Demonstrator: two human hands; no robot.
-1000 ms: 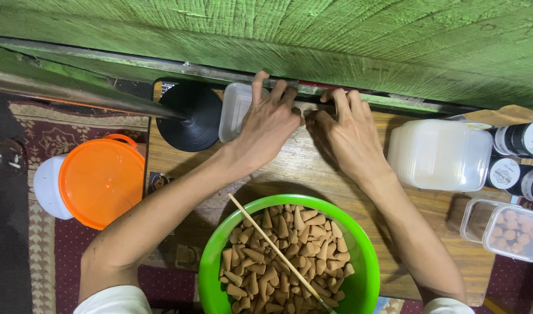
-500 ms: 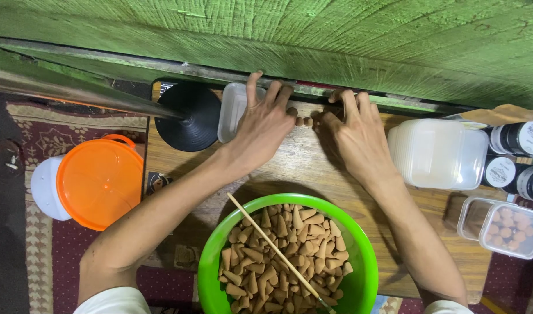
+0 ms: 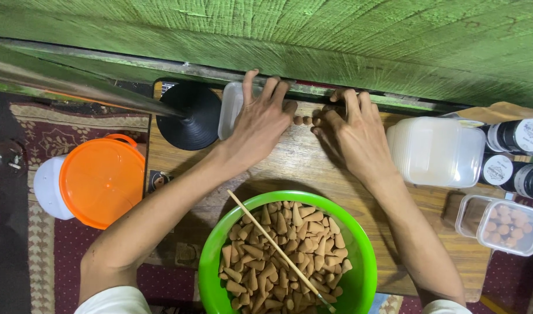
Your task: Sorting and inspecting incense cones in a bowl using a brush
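My left hand (image 3: 259, 125) lies flat on the wooden table (image 3: 301, 168) near its far edge, fingers spread, fingertips at a small clear tub (image 3: 230, 104). My right hand (image 3: 352, 136) rests beside it, fingers slightly curled. Between the thumbs stand a few small brown cones (image 3: 302, 120) in a row on the wood; both thumbs touch or nearly touch them. In front of me sits a green bowl (image 3: 211, 256) full of brown cones (image 3: 278, 256), with a thin wooden stick (image 3: 260, 227) laid across it.
A black round base (image 3: 191, 119) with a metal pole (image 3: 74, 87) stands left of the tub. An orange-lidded white bucket (image 3: 100, 180) is on the patterned rug. At right are stacked translucent tubs (image 3: 438, 152), dark jars (image 3: 513, 152) and a filled clear box (image 3: 502, 225). A green wall (image 3: 336, 40) rises behind.
My hands were pressed together at the table's far edge; they have drawn slightly apart, uncovering the small cones standing between them.
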